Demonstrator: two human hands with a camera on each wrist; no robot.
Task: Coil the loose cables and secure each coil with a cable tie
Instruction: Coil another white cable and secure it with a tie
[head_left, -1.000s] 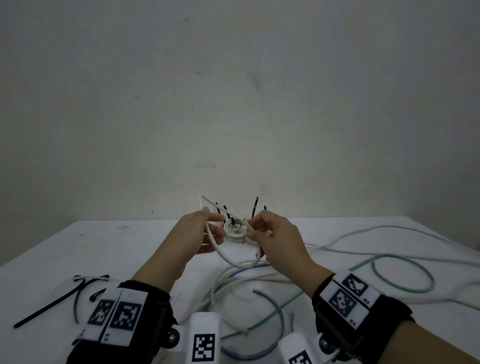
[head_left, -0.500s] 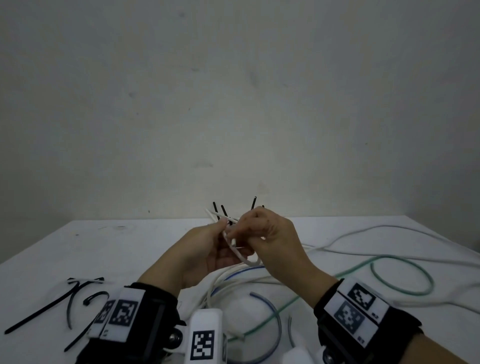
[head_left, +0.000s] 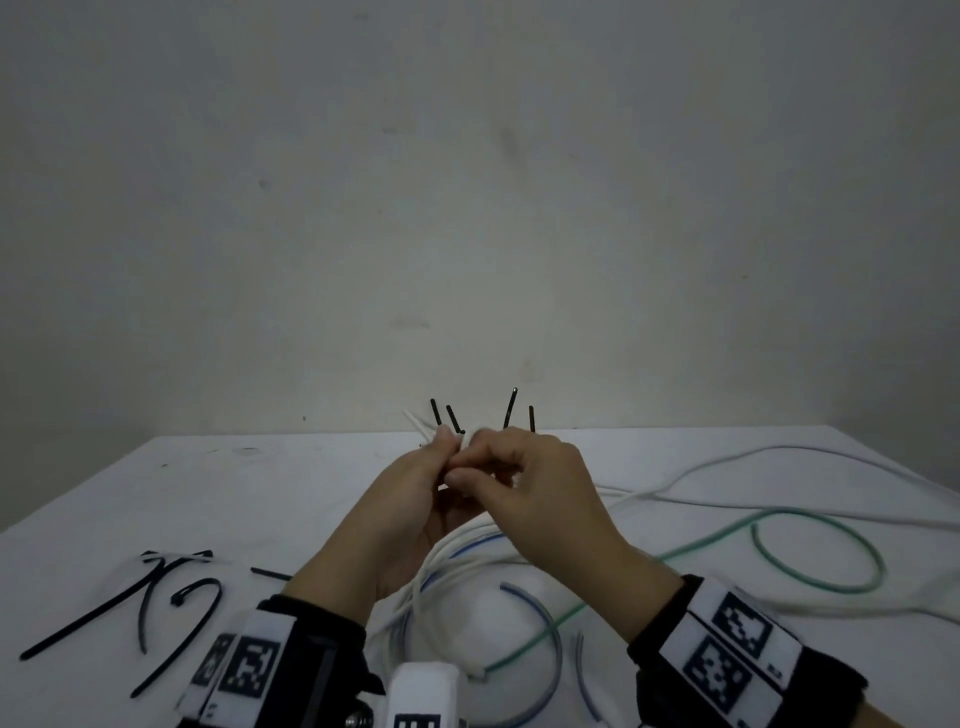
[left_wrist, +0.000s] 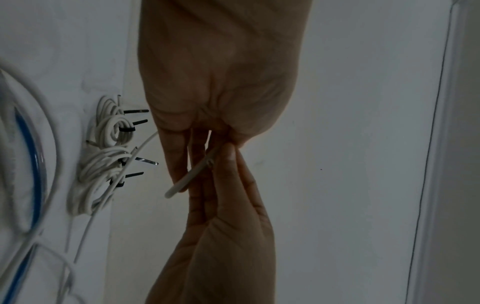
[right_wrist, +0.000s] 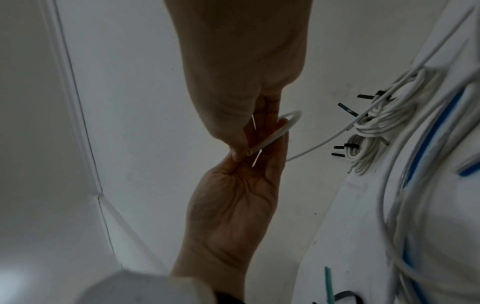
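Both hands pinch the white cable (head_left: 464, 441) up above the worktop (head_left: 260, 499), left hand (head_left: 410, 499) and right hand (head_left: 530, 488) touching; its free end points far-left. The open coil seen a second ago has vanished between closed-up fingers.
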